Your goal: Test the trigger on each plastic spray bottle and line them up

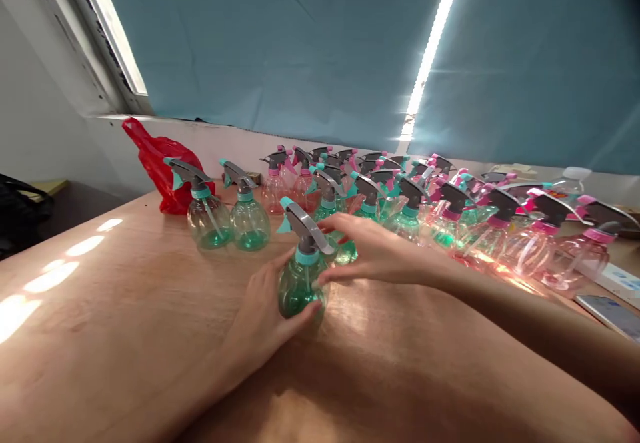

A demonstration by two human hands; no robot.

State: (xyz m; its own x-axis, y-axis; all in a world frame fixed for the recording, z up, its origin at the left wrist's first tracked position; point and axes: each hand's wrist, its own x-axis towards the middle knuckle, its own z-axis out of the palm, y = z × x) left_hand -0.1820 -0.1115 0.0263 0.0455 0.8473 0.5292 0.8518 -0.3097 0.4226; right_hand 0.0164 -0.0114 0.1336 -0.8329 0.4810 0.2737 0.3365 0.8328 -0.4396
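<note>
A green see-through spray bottle [304,283] with a grey and turquoise trigger head stands in front of me, tilted slightly. My left hand [265,316] is wrapped round its lower body, the thumb across the near side. My right hand [367,250] is at the bottle's right side, thumb and fingers apart. Its thumb tip is by the body and its fingers are beside the grey head; whether they touch it I cannot tell. Two similar green spray bottles, one farther left [207,220] and one closer [249,223], stand beyond my left hand.
Several pink and green spray bottles [533,243] crowd the back and right of the wooden table [125,323]. A red plastic bag [167,163] lies at the back left. At the right edge is a phone [613,313]. A teal curtain [280,50] hangs behind.
</note>
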